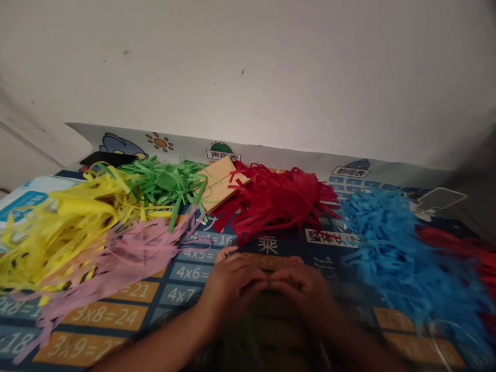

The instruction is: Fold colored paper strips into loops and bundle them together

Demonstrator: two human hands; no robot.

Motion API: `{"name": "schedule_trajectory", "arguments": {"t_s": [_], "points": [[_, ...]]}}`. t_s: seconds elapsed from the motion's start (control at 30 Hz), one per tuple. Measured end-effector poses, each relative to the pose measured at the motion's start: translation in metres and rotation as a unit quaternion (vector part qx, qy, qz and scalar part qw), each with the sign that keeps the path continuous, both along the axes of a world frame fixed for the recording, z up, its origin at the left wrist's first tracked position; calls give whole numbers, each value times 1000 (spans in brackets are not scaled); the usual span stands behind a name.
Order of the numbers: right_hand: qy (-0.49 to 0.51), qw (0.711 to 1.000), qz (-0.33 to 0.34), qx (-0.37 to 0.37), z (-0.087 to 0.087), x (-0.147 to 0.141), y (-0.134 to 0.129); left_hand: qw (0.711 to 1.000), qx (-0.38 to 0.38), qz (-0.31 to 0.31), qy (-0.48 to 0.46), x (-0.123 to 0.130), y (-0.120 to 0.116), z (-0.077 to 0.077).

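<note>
My left hand (234, 284) and my right hand (304, 284) meet over the printed table cover (127, 314), their fingertips together in a pinch. Whatever is between the fingers is too small and dim to make out. Below the left hand hangs a blurred, dark green patch (242, 336), perhaps thin strips. Just beyond the hands lies a heap of red shredded strips (279, 199). Pink strips (139, 250) spread out to the left of my left hand, and a large pile of blue strips (391, 253) is to the right of my right hand.
Yellow strips (73, 217) and green strips (166, 178) pile up at the left, near a blue-and-white packet (29, 201). A tan card or envelope (219, 186) leans by the red heap. More red strips (461, 248) lie far right. A pale wall (248, 77) rises behind.
</note>
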State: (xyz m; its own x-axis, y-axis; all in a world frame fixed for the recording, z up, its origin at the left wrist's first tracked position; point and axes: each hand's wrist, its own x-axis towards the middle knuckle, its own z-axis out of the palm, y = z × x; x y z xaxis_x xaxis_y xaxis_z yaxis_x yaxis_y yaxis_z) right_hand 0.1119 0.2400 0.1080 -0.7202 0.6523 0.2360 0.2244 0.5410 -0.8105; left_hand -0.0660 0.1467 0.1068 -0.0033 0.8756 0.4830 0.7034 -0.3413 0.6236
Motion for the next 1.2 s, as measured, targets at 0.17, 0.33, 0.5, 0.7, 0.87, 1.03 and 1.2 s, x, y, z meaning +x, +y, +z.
{"name": "schedule_trajectory", "arguments": {"t_s": [0.17,0.33,0.5,0.7,0.87,1.03,1.2], "points": [[8,995,8,95,33,-5,-4,993,107,25,41,-4,-5,18],[-17,988,40,148,77,-2,-34,967,245,13,67,3,-30,40],[-19,985,8,169,86,6,-68,957,274,24,91,11,-62,51],[20,977,-47,209,60,24,-120,965,244,1,95,28,-92,40],[52,968,-157,190,25,44,-154,977,194,-25,80,52,-104,13],[51,978,-150,135,25,63,-158,984,150,-63,71,65,-110,12],[57,988,-99,106,40,58,-156,983,160,-37,79,55,-112,20]]}}
